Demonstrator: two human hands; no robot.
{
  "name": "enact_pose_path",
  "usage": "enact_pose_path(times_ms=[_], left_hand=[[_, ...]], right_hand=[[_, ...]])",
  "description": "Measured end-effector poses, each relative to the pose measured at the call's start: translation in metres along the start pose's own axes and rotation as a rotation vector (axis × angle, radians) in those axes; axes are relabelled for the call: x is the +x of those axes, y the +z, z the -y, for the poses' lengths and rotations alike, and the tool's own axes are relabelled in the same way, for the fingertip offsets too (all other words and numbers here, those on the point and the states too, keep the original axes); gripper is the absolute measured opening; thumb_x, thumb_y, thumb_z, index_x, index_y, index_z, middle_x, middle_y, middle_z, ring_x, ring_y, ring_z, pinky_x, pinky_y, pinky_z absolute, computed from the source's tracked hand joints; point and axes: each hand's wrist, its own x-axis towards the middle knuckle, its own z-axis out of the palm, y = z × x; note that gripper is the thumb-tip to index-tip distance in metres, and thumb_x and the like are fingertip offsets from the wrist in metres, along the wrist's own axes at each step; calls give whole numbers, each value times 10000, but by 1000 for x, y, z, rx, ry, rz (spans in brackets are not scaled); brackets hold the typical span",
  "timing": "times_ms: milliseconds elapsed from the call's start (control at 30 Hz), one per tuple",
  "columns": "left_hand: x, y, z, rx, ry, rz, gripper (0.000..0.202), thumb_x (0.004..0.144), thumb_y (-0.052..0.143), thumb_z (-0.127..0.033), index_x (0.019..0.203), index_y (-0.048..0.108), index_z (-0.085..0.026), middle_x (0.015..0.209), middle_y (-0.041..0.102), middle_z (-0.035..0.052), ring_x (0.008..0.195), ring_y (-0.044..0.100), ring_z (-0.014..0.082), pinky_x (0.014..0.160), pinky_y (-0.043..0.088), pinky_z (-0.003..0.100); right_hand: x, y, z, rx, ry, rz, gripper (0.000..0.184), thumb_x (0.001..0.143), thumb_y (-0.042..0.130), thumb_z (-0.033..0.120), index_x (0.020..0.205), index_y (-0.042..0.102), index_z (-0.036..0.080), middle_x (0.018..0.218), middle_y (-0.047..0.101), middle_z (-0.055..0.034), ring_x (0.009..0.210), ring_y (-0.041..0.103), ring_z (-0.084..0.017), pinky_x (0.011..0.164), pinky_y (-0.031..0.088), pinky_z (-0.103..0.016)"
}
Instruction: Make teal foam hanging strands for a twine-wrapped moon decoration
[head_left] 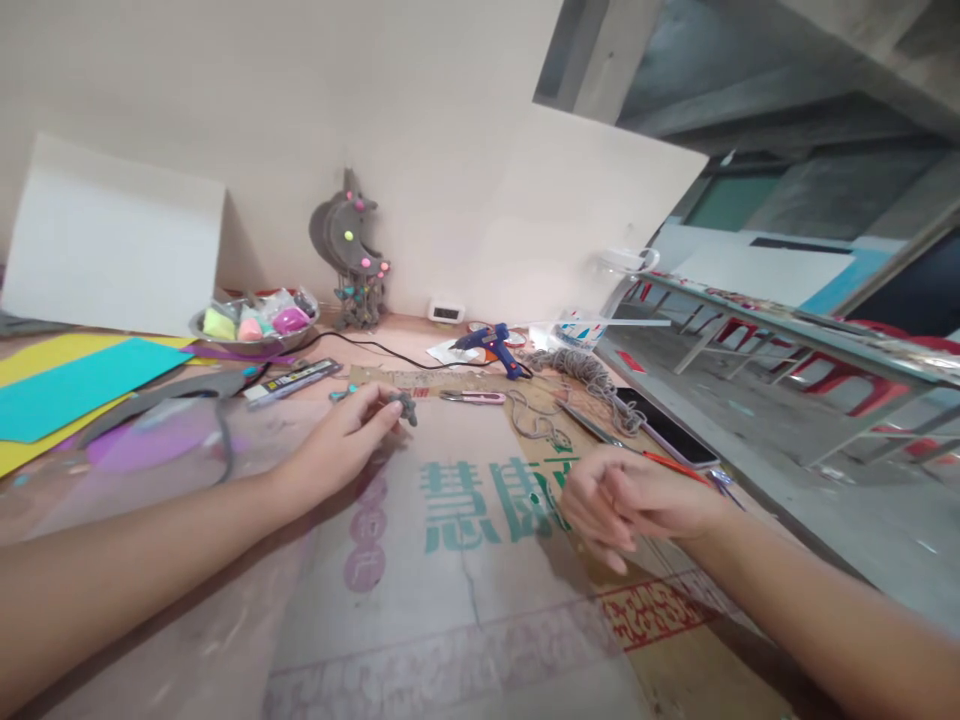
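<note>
Between the thumb and fingers of my left hand (349, 435) is a small dark grey lump (406, 407), whose material I cannot make out. My right hand (622, 500) is above the printed cardboard, its fingers curled and a little blurred; anything inside them is hidden. A clear plastic sheet (322, 620) lies over the cardboard (682, 660) under both hands. Pink-handled thread snips (472, 397) lie just beyond, between the hands. Beyond my right hand are scissors (589, 422) and a loose heap of grey yarn (574, 372).
At the back are a blue glue gun (491, 345), a small white clock (445, 311), a grey moon ornament (349, 245) and a bowl of coloured clay packs (259, 347). Coloured sheets (90, 385) lie at left. A phone (667, 428) rests near the right edge.
</note>
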Motion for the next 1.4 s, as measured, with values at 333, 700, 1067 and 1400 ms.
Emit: enact_pose_path(times_ms=[333, 700, 1067, 1400], left_hand=[[-1, 0, 0, 1, 8, 20, 244, 909, 435, -417, 925, 501, -182, 799, 615, 17, 723, 597, 149, 647, 464, 269], [0, 0, 1, -29, 1, 32, 243, 908, 440, -417, 919, 499, -181, 828, 625, 30, 768, 608, 163, 689, 463, 290], [0, 1, 2, -12, 52, 23, 212, 889, 476, -382, 894, 530, -177, 790, 636, 19, 741, 629, 157, 681, 498, 281], [-2, -2, -8, 97, 78, 61, 195, 857, 534, -317, 882, 637, -153, 819, 667, 27, 688, 598, 136, 617, 456, 243]], right_hand=[[-19, -38, 4, -48, 18, -124, 504, 937, 440, 461, 519, 415, 180, 441, 325, 81, 351, 326, -58, 436, 427, -222], [-15, -7, 0, -1, 288, 305, 466, 879, 513, 529, 599, 503, 157, 453, 427, 53, 428, 519, -94, 527, 488, -244], [35, -21, 22, -646, 5, -542, 234, 837, 601, 394, 761, 601, 172, 654, 578, 7, 626, 561, -125, 689, 467, -299], [111, 4, -17, -973, -241, -707, 194, 828, 598, 335, 952, 590, 186, 806, 631, -20, 734, 569, -152, 681, 439, -289]])
